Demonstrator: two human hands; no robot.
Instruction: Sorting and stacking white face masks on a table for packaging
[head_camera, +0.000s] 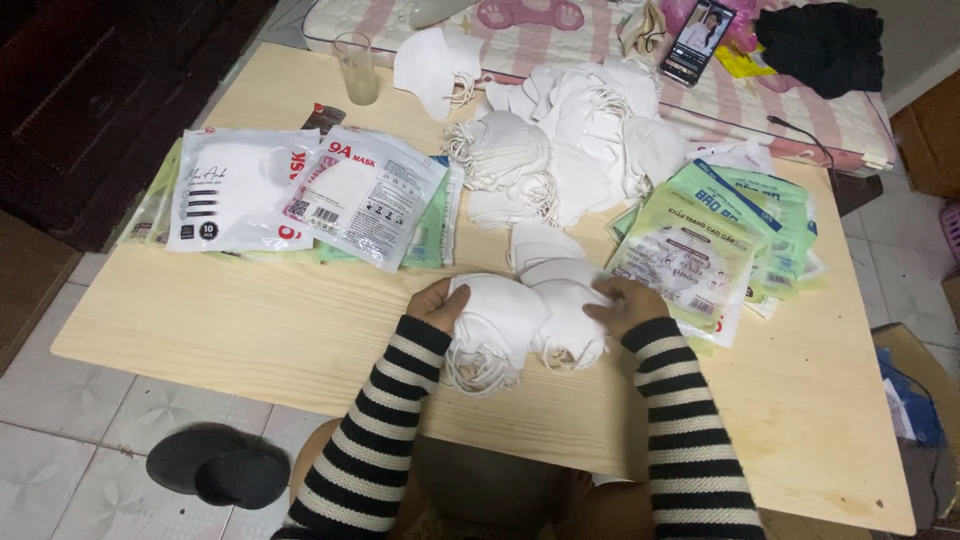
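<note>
Now soft white masks (525, 325), both hands gripping

One view only, from the person's head, looking steeply down and forward across the low wooden table (250, 330). It sits close above the table's near edge, where the striped sleeves enter from the bottom of the frame. Beyond the table's far edge a pink-patterned mattress (600, 50) fills the top; tiled floor (60, 420) shows left of the table.
</note>
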